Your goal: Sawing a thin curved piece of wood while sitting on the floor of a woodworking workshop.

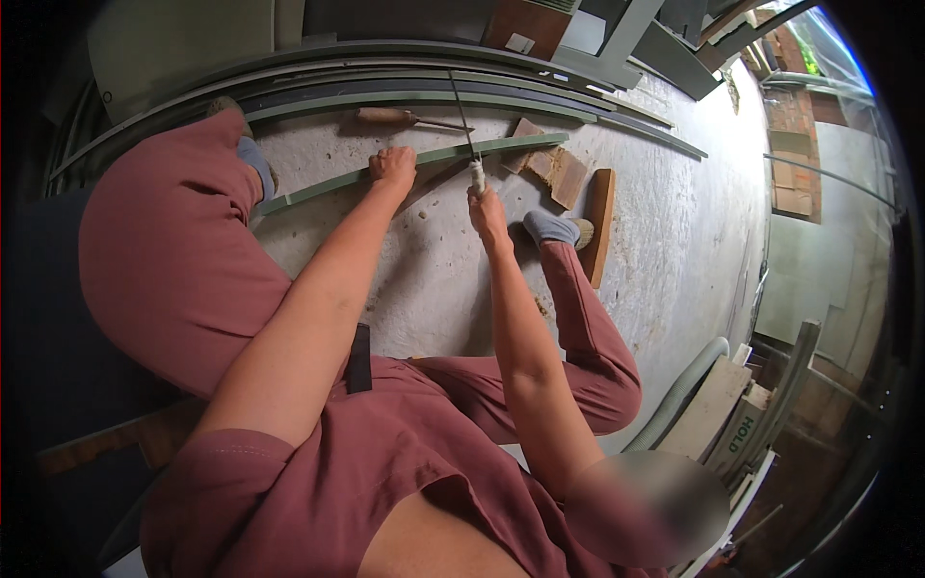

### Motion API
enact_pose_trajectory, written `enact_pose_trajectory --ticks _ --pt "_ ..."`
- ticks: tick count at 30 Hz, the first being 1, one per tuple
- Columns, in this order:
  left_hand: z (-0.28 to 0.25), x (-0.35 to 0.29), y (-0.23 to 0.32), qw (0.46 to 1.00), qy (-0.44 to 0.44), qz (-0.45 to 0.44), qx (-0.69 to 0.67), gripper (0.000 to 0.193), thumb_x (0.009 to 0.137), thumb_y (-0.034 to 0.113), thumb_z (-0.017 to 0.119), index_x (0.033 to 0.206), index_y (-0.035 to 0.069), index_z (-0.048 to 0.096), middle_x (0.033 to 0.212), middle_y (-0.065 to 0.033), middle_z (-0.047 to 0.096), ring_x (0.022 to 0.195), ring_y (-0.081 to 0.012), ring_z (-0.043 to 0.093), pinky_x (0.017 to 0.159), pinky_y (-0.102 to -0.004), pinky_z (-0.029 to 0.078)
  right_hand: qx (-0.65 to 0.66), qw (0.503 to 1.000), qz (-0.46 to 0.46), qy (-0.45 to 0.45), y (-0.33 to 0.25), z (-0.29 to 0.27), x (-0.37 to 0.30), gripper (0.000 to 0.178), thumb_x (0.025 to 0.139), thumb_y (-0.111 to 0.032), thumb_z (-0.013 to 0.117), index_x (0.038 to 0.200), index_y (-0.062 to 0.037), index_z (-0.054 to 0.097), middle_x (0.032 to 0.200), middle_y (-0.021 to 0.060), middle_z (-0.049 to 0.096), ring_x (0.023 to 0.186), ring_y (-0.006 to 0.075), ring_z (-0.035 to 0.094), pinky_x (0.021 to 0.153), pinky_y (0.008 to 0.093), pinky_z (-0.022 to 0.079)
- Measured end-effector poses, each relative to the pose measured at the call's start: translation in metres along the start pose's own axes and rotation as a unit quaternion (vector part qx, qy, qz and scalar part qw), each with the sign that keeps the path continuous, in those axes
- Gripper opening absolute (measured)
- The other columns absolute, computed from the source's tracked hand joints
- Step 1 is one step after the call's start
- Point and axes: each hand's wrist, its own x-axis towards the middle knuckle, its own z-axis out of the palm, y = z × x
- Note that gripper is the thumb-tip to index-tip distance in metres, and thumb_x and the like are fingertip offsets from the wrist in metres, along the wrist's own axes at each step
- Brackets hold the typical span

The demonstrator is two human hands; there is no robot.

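Observation:
My left hand [393, 170] is closed on a long, narrow green strip [328, 183], which lies slantwise above the concrete floor. The strip's far right end sits over some wood blocks [568, 181]. In my right hand [488, 210] is the pale handle of a saw [464, 116]. Its long thin blade, seen edge-on, crosses the strip to the right of my left hand and points away from me. Whether the blade has cut into the strip is too small to tell. Beyond my left hand, a wooden-handled tool [390, 117] with a narrow pointed blade lies on the floor.
Several long strips and rails [540, 96] lie along the far side. A brown plank [599, 228] stands beside my right foot [554, 228]; my left foot [258, 169] is near the strip's left end. Boards and a grey pipe [684, 390] are stacked at the lower right.

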Motion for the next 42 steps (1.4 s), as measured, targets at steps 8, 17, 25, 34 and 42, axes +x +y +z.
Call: enact_pose_trajectory --ticks 8,17,25,34,42 --pt "0.008 0.007 -0.01 0.999 -0.011 -0.03 -0.011 0.012 0.079 0.015 0.058 0.087 0.012 0.068 0.094 -0.008 0.065 0.095 -0.0249 0.06 0.078 -0.0397 0.046 0.062 0.993 0.1 0.031 0.031 0.009 -0.124 0.025 0.087 -0.022 0.049 0.105 -0.0043 0.051 0.089 0.0249 0.058 0.091 0.0412 0.054 0.075 0.0415 0.043" --pt "0.012 0.007 -0.007 0.999 0.003 -0.026 -0.02 0.021 0.071 0.022 0.07 0.087 0.009 0.067 0.093 -0.0101 0.065 0.094 -0.0259 0.06 0.076 -0.0376 0.049 0.05 0.991 0.073 0.1 0.038 -0.004 -0.079 0.014 0.083 -0.015 0.05 0.092 -0.0059 0.055 0.072 0.0063 0.055 0.065 0.0157 0.053 0.062 0.0297 0.043" --pt "0.015 0.006 -0.012 0.999 0.037 -0.013 -0.014 0.021 0.071 0.023 0.07 0.087 0.009 0.068 0.09 -0.0104 0.065 0.091 -0.0262 0.062 0.075 -0.0367 0.05 0.065 0.991 0.093 0.072 0.052 0.014 -0.093 0.017 0.083 -0.017 0.051 0.096 -0.0068 0.055 0.068 0.0056 0.054 0.06 0.0153 0.052 0.058 0.0293 0.042" --pt "0.003 0.004 -0.005 1.0 -0.003 -0.012 0.007 0.012 0.076 0.016 0.062 0.087 0.013 0.067 0.093 -0.0066 0.065 0.093 -0.0238 0.061 0.074 -0.037 0.048 0.029 0.998 0.031 0.051 0.048 0.017 -0.004 0.019 0.084 -0.017 0.047 0.097 -0.0059 0.054 0.064 0.0041 0.053 0.052 0.0134 0.052 0.05 0.0307 0.042" --pt "0.007 -0.002 -0.016 1.0 -0.007 -0.026 0.003 0.014 0.075 0.018 0.065 0.088 0.012 0.068 0.096 -0.0082 0.065 0.095 -0.0257 0.06 0.079 -0.0363 0.048 -0.007 0.998 0.058 0.012 0.032 0.013 -0.047 0.025 0.084 -0.021 0.047 0.103 -0.0045 0.053 0.084 0.0198 0.06 0.079 0.0339 0.059 0.069 0.0405 0.045"
